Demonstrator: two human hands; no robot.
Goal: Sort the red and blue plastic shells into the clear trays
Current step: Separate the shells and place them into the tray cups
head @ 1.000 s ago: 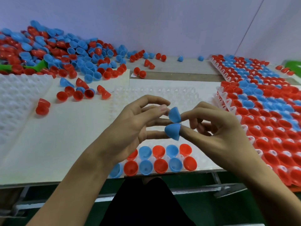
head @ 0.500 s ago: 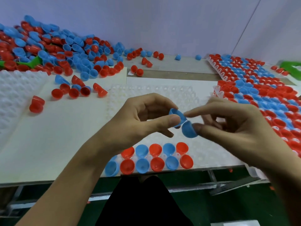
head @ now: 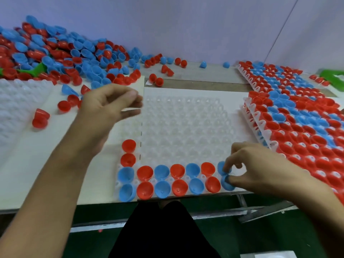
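Blue shells [head: 226, 183], open mouths facing up, sit at the clear tray's [head: 186, 123] near right corner, pinched in the right hand's [head: 260, 170] grip; the left hand [head: 109, 107] hovers loosely curled, holding nothing.

- The clear tray [head: 186, 123] lay between the left hand [head: 109, 107] and the right hand [head: 260, 168].
- Two rows of shells [head: 170, 180] sat in its near edge, left of the right hand.
- The loose shell pile [head: 61, 56] lay behind the left hand.
- The filled trays [head: 301, 116] lay right of and behind the right hand.
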